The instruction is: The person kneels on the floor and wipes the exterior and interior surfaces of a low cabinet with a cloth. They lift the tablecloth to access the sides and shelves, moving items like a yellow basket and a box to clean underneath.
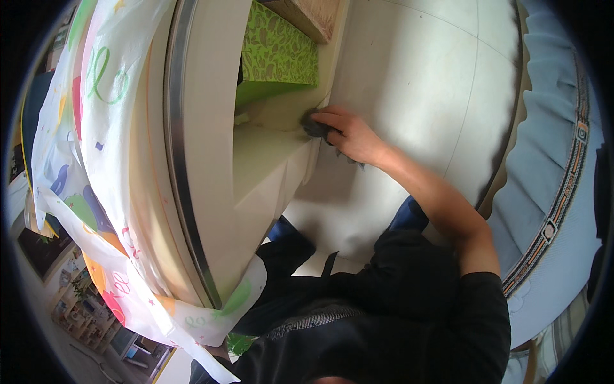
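My right hand is shut on a dark grey cloth, pressed against the lower front edge of a cream shelf. Loose ends of the cloth hang below the fingers. Just beyond the hand, on the shelf, stands a green box with a brown leaf-like pattern. My left hand is out of view; only a bit of that arm shows at the bottom, beside a printed plastic cover. The cover drapes over the top of the white furniture that holds the shelf.
A brown box stands beyond the green one. A dark metallic strip edges the furniture. Pale tiled floor runs between it and a light blue pleated bed or sofa cover on the right. My legs are at the lower middle.
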Demonstrator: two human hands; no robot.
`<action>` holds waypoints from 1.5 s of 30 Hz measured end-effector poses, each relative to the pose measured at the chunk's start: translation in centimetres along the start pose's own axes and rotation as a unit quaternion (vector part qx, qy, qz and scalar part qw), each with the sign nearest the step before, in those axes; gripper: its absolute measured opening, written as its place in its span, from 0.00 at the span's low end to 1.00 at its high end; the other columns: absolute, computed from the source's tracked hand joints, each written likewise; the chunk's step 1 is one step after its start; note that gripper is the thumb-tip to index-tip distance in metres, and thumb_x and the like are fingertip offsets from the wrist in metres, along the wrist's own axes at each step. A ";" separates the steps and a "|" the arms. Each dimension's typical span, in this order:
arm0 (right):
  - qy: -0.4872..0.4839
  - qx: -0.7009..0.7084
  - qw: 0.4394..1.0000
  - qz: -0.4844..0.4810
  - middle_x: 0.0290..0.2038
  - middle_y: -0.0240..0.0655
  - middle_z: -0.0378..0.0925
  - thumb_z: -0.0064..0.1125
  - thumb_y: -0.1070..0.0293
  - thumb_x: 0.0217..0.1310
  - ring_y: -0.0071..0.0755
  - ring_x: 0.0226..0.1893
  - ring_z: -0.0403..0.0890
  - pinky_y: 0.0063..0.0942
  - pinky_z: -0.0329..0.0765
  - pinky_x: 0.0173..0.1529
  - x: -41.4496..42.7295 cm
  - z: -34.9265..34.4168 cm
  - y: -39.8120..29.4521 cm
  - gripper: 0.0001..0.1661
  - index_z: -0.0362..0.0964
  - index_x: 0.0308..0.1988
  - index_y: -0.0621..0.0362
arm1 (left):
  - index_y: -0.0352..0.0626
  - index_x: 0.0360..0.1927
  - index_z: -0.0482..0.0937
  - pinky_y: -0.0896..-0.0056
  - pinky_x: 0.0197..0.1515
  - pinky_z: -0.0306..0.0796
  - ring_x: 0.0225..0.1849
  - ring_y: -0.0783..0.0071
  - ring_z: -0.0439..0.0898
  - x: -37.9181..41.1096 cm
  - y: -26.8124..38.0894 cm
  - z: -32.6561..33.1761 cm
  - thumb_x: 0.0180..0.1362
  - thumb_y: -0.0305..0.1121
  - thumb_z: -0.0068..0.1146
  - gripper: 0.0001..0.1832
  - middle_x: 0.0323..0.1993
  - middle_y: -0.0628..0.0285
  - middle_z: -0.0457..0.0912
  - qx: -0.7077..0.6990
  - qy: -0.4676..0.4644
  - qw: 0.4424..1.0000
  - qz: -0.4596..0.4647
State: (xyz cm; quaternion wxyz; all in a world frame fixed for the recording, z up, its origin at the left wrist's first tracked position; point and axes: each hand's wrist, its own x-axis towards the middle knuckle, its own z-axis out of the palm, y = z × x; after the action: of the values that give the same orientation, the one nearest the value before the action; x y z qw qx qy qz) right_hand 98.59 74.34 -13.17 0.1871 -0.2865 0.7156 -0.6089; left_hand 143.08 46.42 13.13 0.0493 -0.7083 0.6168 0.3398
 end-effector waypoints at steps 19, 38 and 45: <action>-0.168 -0.301 0.912 -0.223 0.44 0.40 0.76 0.49 0.74 0.54 0.44 0.46 0.75 0.38 0.72 0.52 5.7 2.5 0.6 0.13 0.75 0.41 0.56 | 0.31 0.26 0.78 0.70 0.25 0.73 0.21 0.72 0.79 -0.4 1.8 -0.1 0.53 0.22 0.56 0.04 0.19 0.60 0.79 -0.008 0.004 0.999 0.030; -0.058 0.003 0.966 0.252 0.43 0.48 0.79 0.46 0.72 0.52 0.46 0.45 0.79 0.34 0.73 0.52 0.6 -7.4 1.6 0.22 0.74 0.48 0.63 | 0.32 0.26 0.78 0.71 0.26 0.73 0.22 0.73 0.79 -4.0 11.7 1.1 0.53 0.22 0.56 0.04 0.19 0.61 0.79 -0.092 0.083 0.966 0.228; -0.014 0.137 0.953 0.270 0.52 0.47 0.76 0.47 0.72 0.53 0.44 0.53 0.76 0.31 0.70 0.58 0.8 -4.1 1.7 0.29 0.68 0.57 0.62 | 0.31 0.28 0.79 0.72 0.31 0.73 0.26 0.72 0.80 -14.1 15.1 -0.8 0.55 0.23 0.55 0.05 0.23 0.60 0.80 0.310 0.006 0.935 0.170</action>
State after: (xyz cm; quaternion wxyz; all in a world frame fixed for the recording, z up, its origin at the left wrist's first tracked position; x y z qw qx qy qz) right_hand 95.09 77.12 -13.99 0.3914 -0.0628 0.6734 -0.6240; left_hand 129.60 54.37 26.69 0.2046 -0.5447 0.8027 0.1309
